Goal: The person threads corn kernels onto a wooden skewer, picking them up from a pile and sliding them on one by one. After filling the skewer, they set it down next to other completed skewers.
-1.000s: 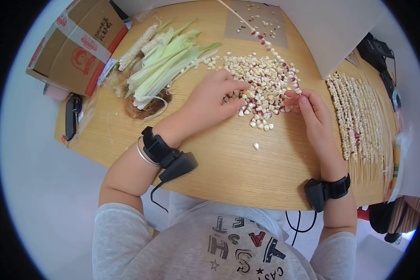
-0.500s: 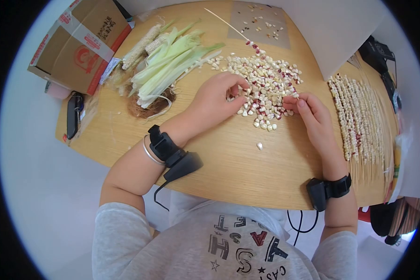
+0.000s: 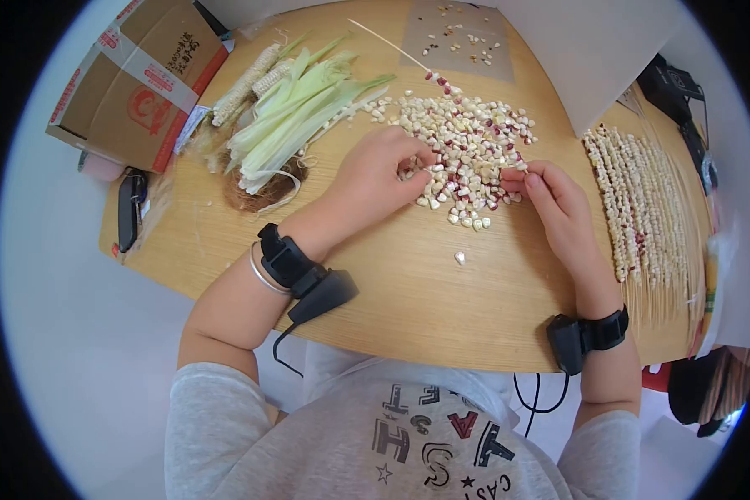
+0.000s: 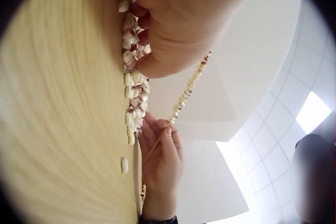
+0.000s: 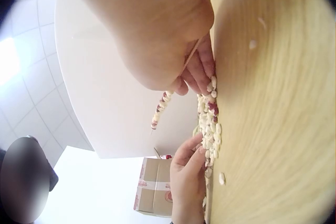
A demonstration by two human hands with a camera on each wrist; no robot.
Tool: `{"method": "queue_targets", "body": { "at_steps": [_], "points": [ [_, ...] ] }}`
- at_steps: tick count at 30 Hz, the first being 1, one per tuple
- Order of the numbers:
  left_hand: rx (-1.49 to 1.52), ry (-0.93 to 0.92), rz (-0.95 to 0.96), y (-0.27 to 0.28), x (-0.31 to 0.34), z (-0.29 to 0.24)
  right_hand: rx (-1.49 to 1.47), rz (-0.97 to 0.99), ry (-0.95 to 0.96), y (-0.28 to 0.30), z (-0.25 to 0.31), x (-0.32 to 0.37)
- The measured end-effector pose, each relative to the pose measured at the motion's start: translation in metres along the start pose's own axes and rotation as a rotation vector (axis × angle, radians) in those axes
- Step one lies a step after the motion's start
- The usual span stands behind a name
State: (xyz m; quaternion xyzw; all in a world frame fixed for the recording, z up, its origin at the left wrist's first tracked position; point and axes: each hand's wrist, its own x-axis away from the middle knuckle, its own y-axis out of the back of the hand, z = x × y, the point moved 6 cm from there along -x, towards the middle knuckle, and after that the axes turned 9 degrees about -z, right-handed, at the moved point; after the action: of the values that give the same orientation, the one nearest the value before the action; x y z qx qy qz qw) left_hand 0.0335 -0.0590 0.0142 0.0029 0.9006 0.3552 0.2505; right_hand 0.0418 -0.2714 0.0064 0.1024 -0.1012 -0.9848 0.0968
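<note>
One right hand [image 3: 562, 217] pinches one skewer [image 3: 432, 77] of corn kernels, slanting far-left over the pile [image 3: 467, 137]. One left hand [image 3: 379, 171] curls at the pile's left edge; whether it grips a kernel, I cannot tell. One loose kernel [image 3: 460, 258] lies nearer. Two cobs [image 3: 248, 87] lie far left. Since a second ago, the skewer's far tip has swung left. The right wrist view alone reveals the left thumb close against the pile.
</note>
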Motion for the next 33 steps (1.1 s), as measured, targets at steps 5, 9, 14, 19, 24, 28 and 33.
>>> {"method": "queue_targets", "body": {
  "at_steps": [5,9,14,19,24,28,33],
  "points": [
    [0.152,0.192,-0.002,0.006,-0.001,0.004,-0.019,0.008,0.017,-0.001,-0.003,-0.002],
    [0.468,0.42,-0.152,0.012,-0.001,0.025,0.047,-0.094,0.055,0.008,0.003,0.0],
    [0.836,0.679,-0.261,0.021,-0.003,0.056,0.397,-0.171,0.092,0.028,0.005,-0.005],
    [0.994,0.824,-0.457,0.029,0.0,0.08,0.523,-0.11,0.104,0.025,0.012,-0.005],
    [1.011,0.842,-0.497,0.034,0.0,0.085,0.543,-0.095,0.099,0.024,0.011,-0.005],
    [1.02,0.826,-0.476,0.033,0.0,0.087,0.539,-0.081,0.103,0.022,0.011,-0.004],
    [1.01,0.829,-0.463,0.033,0.0,0.083,0.552,-0.072,0.089,0.02,0.011,-0.004]
  ]
}}
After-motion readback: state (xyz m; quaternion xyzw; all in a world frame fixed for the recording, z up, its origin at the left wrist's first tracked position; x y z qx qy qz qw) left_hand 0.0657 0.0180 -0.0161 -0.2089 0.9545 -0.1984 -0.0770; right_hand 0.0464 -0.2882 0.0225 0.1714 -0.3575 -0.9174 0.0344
